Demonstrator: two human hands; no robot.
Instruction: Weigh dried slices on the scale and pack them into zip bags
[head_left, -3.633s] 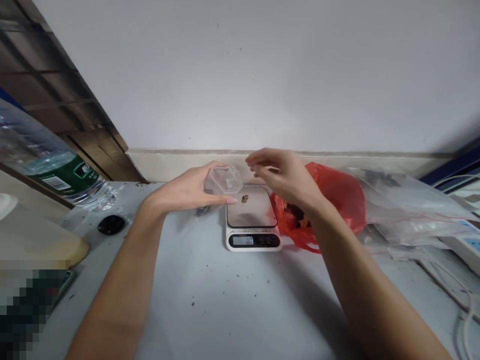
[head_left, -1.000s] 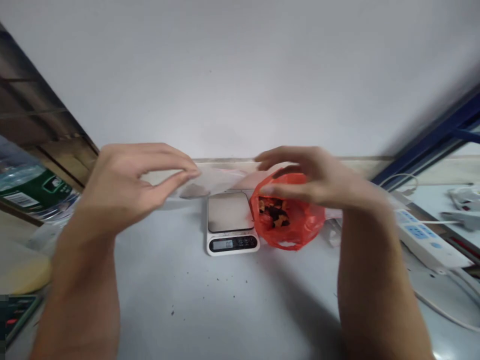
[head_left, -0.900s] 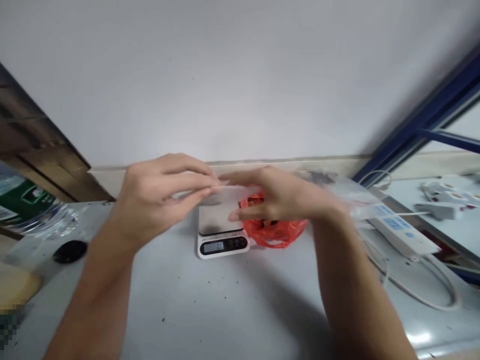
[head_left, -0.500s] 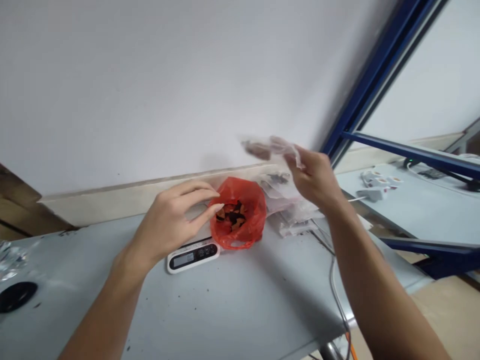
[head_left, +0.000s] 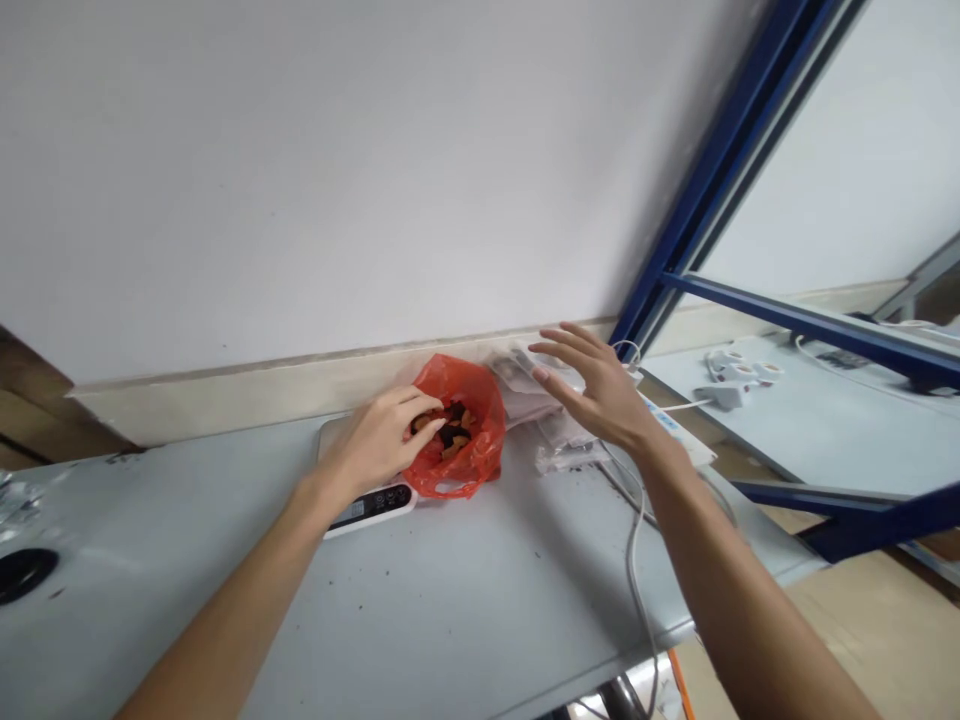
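A red plastic bag (head_left: 472,425) of dark and orange pieces lies open on the grey table (head_left: 465,610), beside a small white scale (head_left: 371,503). My left hand (head_left: 382,440) hovers over the scale with its fingertips at the bag's mouth, fingers loosely curled; whether they pinch a piece I cannot see. My right hand (head_left: 592,390) is spread open, holding nothing, above a heap of clear plastic bags (head_left: 551,425) to the right of the red bag.
A white power strip (head_left: 675,430) and its cable (head_left: 637,580) run off the table's right edge. A blue metal frame (head_left: 712,170) rises at the right, with another table (head_left: 810,420) carrying white plugs behind it. A black round object (head_left: 22,572) lies far left.
My right hand carried the small clear bag to the right and let it go onto the heap; it is now open. My left hand moved to the red bag's mouth. The view swung right.
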